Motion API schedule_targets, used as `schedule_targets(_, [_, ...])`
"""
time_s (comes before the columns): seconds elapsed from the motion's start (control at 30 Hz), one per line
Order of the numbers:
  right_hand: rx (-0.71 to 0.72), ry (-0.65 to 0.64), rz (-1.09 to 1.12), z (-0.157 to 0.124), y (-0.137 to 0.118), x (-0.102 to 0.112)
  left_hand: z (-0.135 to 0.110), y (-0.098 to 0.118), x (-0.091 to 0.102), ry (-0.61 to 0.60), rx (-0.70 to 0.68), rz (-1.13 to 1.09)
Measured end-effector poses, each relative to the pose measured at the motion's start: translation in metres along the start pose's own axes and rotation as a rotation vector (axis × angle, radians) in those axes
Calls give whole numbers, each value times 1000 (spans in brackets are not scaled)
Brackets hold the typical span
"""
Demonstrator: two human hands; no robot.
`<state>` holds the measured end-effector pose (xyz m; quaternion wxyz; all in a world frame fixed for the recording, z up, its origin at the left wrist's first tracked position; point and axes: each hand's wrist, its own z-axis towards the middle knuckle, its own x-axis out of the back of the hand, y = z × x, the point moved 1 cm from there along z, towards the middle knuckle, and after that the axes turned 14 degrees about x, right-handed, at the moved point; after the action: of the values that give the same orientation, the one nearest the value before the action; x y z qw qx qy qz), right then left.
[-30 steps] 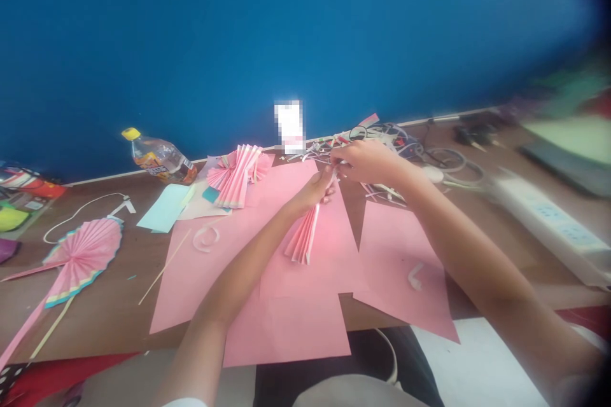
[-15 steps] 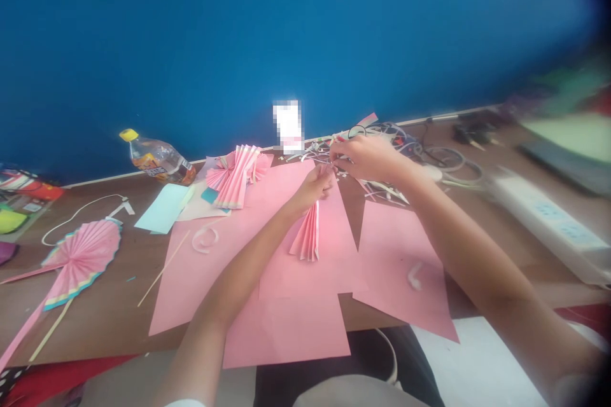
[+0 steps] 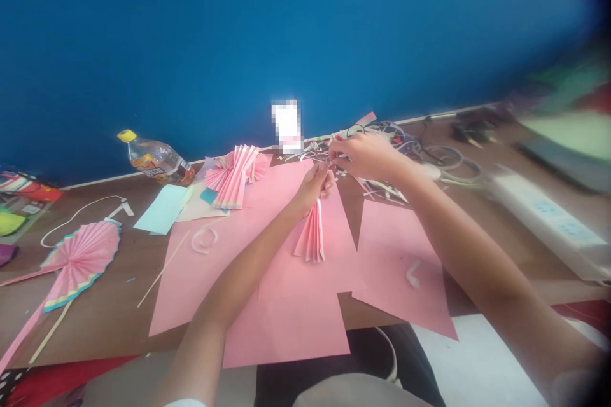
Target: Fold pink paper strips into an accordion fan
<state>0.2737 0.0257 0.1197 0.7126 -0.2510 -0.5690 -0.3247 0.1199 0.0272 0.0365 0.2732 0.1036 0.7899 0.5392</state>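
Observation:
My left hand (image 3: 315, 183) pinches the top end of a pleated pink paper strip (image 3: 311, 235), which hangs down and fans out at the bottom over the pink sheets (image 3: 286, 318). My right hand (image 3: 363, 156) is closed at the same top end, its fingers pressed together on the folds or on a thin white strip there; I cannot tell which. Both hands meet above the far middle of the brown table (image 3: 109, 318).
A folded pink fan bundle (image 3: 236, 175) and a lying plastic bottle (image 3: 155, 159) sit at the back left. A finished pink fan on a stick (image 3: 79, 261) lies left. Cables and paper scraps (image 3: 405, 146) crowd the back right, beside a white power strip (image 3: 548, 222).
The hanging pleated strip has swung slightly to the right and now hangs more vertically. Both hands stay together at its top end.

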Motion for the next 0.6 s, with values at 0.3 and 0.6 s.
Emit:
schedule_targets(0.3, [34, 3, 3, 0, -6, 6, 4, 0, 5, -3, -44, -133])
schedule_targets(0.6, [31, -26, -11, -1, -11, 9, 9, -4, 10, -16, -39, -179])
